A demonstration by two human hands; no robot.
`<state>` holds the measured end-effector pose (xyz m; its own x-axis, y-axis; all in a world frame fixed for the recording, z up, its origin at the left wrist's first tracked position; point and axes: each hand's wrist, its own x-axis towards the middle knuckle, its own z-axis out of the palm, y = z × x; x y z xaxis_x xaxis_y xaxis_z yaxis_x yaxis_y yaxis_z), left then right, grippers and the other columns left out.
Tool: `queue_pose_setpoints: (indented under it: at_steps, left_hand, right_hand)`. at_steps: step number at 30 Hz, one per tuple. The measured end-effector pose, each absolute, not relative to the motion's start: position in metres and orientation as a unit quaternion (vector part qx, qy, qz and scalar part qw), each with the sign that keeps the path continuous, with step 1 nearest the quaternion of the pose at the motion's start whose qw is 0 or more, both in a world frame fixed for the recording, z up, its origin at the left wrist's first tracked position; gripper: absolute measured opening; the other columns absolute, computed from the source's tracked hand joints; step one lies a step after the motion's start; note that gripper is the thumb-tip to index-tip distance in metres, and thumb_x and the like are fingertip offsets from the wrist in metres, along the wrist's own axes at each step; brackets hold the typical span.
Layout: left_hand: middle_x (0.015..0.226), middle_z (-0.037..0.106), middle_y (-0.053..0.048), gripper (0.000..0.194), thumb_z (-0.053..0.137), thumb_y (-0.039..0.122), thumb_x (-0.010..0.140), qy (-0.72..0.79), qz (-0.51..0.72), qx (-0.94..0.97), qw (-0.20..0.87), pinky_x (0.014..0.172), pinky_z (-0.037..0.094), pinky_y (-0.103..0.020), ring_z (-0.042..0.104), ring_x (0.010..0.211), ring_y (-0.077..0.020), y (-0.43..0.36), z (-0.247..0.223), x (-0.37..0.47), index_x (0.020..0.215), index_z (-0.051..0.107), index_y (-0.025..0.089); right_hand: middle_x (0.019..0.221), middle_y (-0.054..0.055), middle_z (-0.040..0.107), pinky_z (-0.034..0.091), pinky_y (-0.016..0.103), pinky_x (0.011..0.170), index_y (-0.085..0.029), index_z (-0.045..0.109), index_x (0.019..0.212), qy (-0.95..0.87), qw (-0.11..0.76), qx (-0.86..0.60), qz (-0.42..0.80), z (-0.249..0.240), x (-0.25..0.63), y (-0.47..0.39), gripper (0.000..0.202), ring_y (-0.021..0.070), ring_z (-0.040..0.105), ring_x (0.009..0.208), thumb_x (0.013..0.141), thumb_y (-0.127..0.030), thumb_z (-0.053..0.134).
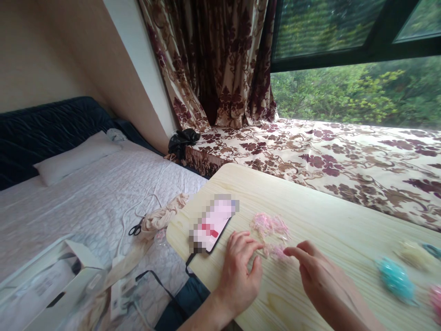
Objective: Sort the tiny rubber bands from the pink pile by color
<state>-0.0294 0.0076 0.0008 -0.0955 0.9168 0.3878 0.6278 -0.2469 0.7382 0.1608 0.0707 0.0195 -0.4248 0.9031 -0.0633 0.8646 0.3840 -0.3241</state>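
A loose heap of thin, shiny pink bits [270, 225], too fine to name, lies on the wooden-topped table [344, 230]. A smaller clump of pink bits [277, 251] sits just in front of it. My left hand [243, 264] rests on the tabletop with fingers loosely bent and thumb apart, its fingertips beside the smaller clump. From the other side, my right hand [317, 271] reaches its outstretched index finger to that clump and touches it. The other right fingers are curled and partly hidden. Beyond my left hand lies a phone [215, 225] with a lit pink screen.
Clear bundles, one turquoise [397, 280], one cream [413, 254], lie at the table's right. On the bed [138, 174] at left are black-handled scissors [137, 227], an open white box [65, 280], cables and beige cloth. A flowered window seat [310, 151] runs behind the table.
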Motion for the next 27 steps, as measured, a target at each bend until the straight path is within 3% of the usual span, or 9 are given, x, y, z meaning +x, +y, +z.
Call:
queue_pose_setpoints:
  at_steps: [9,17,27]
  left_hand:
    - [0.104,0.069,-0.007,0.033,0.052,0.004,0.078,0.590,0.448,0.652,0.164,0.110,0.039,-0.052,0.055,0.117,-0.0266,0.008,0.002,-0.030,0.103,0.065,0.021]
    - [0.103,0.069,-0.007,0.033,0.052,0.004,0.079,0.591,0.452,0.648,0.164,0.110,0.039,-0.053,0.056,0.116,-0.0269,0.008,0.004,-0.028,0.103,0.066,0.021]
    - [0.107,0.068,-0.008,0.032,0.051,0.006,0.080,0.590,0.443,0.656,0.158,0.110,0.040,-0.056,0.056,0.117,-0.0274,0.007,0.000,-0.030,0.105,0.064,0.021]
  right_hand:
    - [0.099,0.005,0.068,0.044,0.025,0.048,-0.029,0.069,0.118,-0.831,0.100,-0.524,0.156,0.012,0.168,0.075,0.048,0.0133,0.066,0.062,0.089,-0.023,0.031]
    - [0.101,0.004,0.069,0.047,0.025,0.051,-0.030,0.073,0.098,-0.827,0.124,-0.512,0.195,0.014,0.172,0.070,0.044,0.0136,0.068,0.064,0.090,-0.026,0.030]
    - [0.097,0.005,0.069,0.044,0.026,0.050,-0.029,0.072,0.102,-0.809,0.153,-0.537,0.183,0.012,0.165,0.063,0.040,0.0150,0.068,0.064,0.092,-0.031,0.033]
